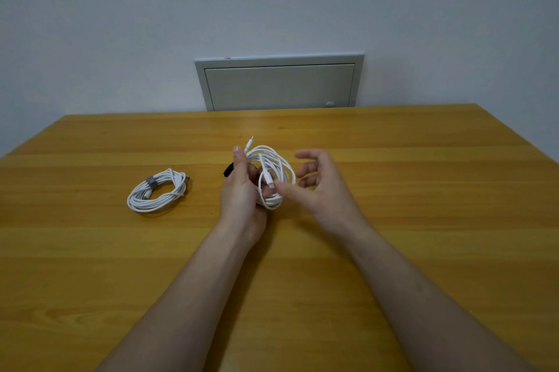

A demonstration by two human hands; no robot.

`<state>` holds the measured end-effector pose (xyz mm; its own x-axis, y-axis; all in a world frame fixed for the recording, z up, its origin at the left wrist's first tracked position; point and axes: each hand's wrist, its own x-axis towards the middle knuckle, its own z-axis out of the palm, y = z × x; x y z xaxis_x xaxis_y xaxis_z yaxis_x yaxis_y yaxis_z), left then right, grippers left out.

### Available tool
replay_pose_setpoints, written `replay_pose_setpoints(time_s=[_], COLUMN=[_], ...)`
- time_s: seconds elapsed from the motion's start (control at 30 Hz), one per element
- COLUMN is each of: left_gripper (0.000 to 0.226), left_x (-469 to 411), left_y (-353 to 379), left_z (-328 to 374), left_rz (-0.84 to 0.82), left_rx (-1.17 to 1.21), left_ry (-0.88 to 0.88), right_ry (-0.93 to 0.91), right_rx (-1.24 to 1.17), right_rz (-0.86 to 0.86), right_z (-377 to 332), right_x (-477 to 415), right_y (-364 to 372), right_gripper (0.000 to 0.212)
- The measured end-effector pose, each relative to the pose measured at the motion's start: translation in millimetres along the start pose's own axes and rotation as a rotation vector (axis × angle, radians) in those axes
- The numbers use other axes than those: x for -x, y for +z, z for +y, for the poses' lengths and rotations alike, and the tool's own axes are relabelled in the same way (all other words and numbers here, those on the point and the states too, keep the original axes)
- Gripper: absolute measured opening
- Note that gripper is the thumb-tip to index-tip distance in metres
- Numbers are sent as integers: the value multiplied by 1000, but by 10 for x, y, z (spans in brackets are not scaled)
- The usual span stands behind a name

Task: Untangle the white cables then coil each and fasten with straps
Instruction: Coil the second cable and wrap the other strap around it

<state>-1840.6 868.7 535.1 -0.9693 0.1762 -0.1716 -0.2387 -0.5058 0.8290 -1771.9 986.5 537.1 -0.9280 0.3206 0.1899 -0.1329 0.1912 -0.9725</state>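
Clamping white coil [279, 164] with left hand [242, 194] fingers; right hand [322, 187] fingers hanging apart. Unstrapped loops risking springing loose if grip slackens.

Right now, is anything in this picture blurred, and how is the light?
Head view: the right hand is slightly motion-blurred; the left hand, the coil it grips and the strapped coil look sharper; light is even, shadows on the table soft.
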Motion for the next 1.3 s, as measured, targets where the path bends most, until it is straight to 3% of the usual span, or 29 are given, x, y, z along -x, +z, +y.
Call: replay_pose_setpoints(time_s=[0.1, 0.17, 0.37, 0.53, 0.67, 0.77, 0.9, 1.07, 1.23, 1.3], left_gripper=[53, 55, 53, 48, 54, 55, 56, 53, 47, 47], left_x=[-14, -20, -47, -40, 67, 99, 60, 58, 57, 50], left_y=[-12, -15, -10, -40, 20, 21, -6, -12, -19, -36], left_z=[18, 0, -18, 40, 117, 136, 143, 124, 121, 123], left_rz=[0, -33, -69, -114, -151, -199, -223, -230, -178, -165], left_rx=[85, 71, 106, 215, 295, 346, 432, 335, 185, 169], left_ry=[-71, -81, -66, -129, -146, -168, -177, -103, -24, -15], right_ry=[84, 100, 56, 349, 464, 583, 686, 689, 655, 599], right_rx=[125, 62, -132, -491, -745, -765, -774, -805, -961, -1003], right_rz=[-145, -167, -153, -364, -478, -371, -171, -15, 15, 30], right_z=[106, 145, 60, 27, -17, -52, -24, 30, -54, -76], right_x=[19, 5, 2, -55, -84, -108, -148, -200, -239, -243], right_y=[59, 78, 64, -61, -151, -121, -162, -224, -366, -416], right_gripper=[99, 102, 54, 49, 36, 11, 21, 13, 12, 21])
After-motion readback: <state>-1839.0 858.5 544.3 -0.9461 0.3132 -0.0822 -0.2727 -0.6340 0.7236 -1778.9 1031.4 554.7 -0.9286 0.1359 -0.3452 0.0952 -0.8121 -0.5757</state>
